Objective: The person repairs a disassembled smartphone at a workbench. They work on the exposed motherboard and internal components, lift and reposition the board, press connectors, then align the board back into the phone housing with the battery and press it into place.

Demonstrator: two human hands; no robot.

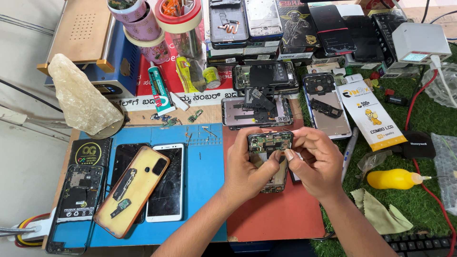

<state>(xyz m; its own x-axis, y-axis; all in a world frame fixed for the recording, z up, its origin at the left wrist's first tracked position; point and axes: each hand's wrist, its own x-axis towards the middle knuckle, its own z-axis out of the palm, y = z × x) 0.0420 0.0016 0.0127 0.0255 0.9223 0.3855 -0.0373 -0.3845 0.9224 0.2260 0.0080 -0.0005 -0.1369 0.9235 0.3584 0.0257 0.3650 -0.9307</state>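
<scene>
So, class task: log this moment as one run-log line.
left hand: holds opened phone | right hand: fingertips on its circuit board | beneath: red mat

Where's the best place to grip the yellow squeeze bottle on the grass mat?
Around the fat body of the yellow bottle, from above. It lies on its side with the thin nozzle pointing right, and the rounded body looks like the widest, sturdiest part, with open mat around it.

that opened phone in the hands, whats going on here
A person holds an opened phone with its back off above a red mat. The left hand grips it from the side, and the right hand pinches at its upper edge by the exposed circuit board. More dismantled phones lie behind it, and a gold back cover rests on a white phone on the blue mat.
</scene>
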